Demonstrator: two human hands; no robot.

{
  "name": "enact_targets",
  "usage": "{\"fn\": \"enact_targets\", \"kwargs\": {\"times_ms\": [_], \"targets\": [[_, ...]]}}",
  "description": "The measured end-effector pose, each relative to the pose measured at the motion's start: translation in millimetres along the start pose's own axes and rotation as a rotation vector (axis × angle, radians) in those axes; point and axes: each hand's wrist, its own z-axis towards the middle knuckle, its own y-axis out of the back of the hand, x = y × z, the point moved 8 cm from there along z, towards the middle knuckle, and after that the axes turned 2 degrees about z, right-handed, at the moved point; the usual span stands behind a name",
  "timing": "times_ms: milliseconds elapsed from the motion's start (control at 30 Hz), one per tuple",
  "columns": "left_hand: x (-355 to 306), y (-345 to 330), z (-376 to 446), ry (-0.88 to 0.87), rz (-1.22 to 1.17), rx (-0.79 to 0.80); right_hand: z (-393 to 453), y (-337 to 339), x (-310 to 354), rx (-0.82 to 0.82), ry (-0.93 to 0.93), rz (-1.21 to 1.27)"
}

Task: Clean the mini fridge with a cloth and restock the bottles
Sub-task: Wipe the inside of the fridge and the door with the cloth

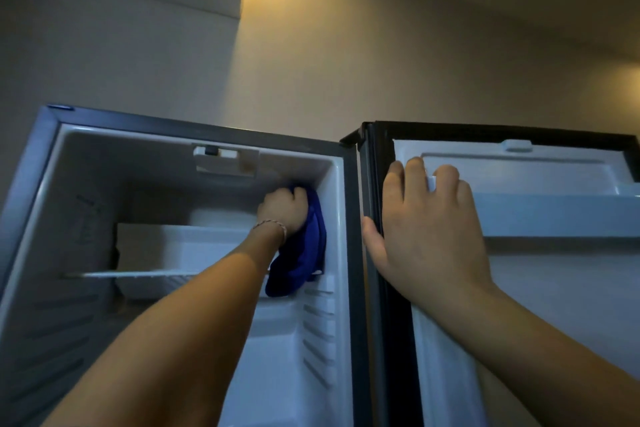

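Both hands busy: your left hand (282, 211) grips the blue cloth (301, 253) against the fridge (31, 184) interior's upper right wall; your right hand (426, 225) clasps the open door (554, 288) edge.

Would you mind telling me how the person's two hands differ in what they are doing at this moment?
The left hand is inside the mini fridge, while the right hand is outside, on the open door.
The left hand's fingers curl in a grip round the blue cloth; the right hand holds nothing, its fingers hooked over the door's inner edge.
The left wrist wears a thin bracelet; the right shows none.
Both are bare.
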Motion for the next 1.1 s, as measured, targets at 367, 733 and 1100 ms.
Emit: {"fn": "enact_targets", "kwargs": {"times_ms": [367, 733, 1100], "targets": [[-37, 28, -57, -0.281, -0.334, -0.216, 0, 4, 0, 0.004, 0.000, 0.006], [1, -2, -35, -0.048, -0.101, -0.006, 2, 2, -1, -0.040, -0.012, -0.025], [36, -22, -6, 0.166, -0.079, 0.130, 4, 0, -1, -0.116, -0.001, -0.024]]}}
